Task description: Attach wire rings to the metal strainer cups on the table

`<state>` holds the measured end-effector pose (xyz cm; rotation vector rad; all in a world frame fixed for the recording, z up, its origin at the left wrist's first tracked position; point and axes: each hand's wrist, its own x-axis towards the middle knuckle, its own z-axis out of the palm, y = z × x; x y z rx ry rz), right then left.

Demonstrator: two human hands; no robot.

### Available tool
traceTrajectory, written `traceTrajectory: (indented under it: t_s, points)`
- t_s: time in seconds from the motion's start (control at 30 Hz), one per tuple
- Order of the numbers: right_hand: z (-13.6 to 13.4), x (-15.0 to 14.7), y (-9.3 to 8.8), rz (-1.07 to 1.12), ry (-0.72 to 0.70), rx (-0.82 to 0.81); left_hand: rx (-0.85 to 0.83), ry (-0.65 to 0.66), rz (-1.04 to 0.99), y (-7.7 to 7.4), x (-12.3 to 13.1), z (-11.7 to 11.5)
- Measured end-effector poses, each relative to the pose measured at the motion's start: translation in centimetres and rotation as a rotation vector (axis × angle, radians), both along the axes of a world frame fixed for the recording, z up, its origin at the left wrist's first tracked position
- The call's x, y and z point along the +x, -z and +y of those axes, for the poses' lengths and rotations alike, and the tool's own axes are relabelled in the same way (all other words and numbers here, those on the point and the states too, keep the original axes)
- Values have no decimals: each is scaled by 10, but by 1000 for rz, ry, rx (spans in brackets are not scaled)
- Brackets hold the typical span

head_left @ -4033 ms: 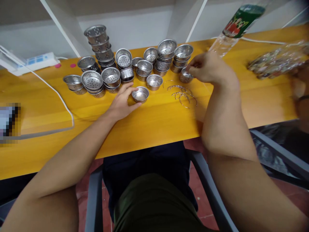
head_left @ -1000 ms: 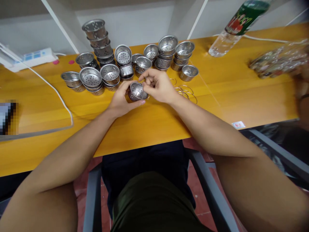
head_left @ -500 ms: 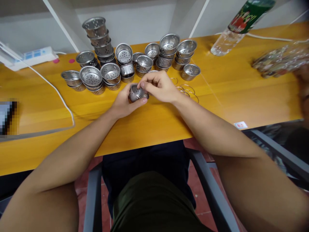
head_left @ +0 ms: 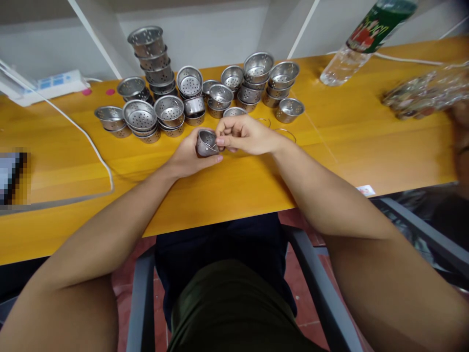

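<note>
My left hand (head_left: 188, 156) grips a small perforated steel strainer cup (head_left: 205, 143), tilted on its side just above the yellow table (head_left: 238, 186). My right hand (head_left: 247, 134) is closed in a pinch at the cup's rim, on what looks like a thin wire handle, largely hidden by the fingers. Behind my hands stand several more steel cups (head_left: 170, 108), some stacked in a tall pile (head_left: 151, 54). A few loose wire rings (head_left: 284, 131) lie beside my right wrist.
A water bottle with a green label (head_left: 361, 44) lies at the back right. A clear bag of metal parts (head_left: 427, 93) sits at the far right. A white power strip (head_left: 47, 85) and its cable (head_left: 98, 161) run along the left. A blurred patch covers something at the left edge.
Four seconds ago my hands were apart, each at a different cup. Since then both came together on one cup, which has tipped onto its side; my right hand dropped slightly over the wire rings.
</note>
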<state>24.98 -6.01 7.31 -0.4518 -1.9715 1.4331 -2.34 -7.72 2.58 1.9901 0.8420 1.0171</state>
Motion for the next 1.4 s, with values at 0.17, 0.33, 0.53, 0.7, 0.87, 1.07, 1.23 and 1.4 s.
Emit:
traceTrajectory:
  t_s: [0.17,0.33,0.53,0.7,0.87,1.07,1.23,1.4]
  points:
    - [0,0,1,4,15,5,0,-21,22,3,-1,2]
    - [-1,-1,1,-5,45,-14,-2,-34,34,4,-2,3]
    - [0,-1,2,-4,56,-2,12,-27,16,5,-2,3]
    - [-2,-2,2,-14,57,39,20,-38,37,6,-2,5]
    - [1,-2,5,-7,39,52,36,-36,66,2,-3,3]
    - [2,-2,4,61,112,106,86,-77,42,6,-1,3]
    - [-1,5,1,26,345,255,167,-135,-25,20,-1,12]
    - [2,12,9,-98,345,487,178,-136,-35,25,-7,16]
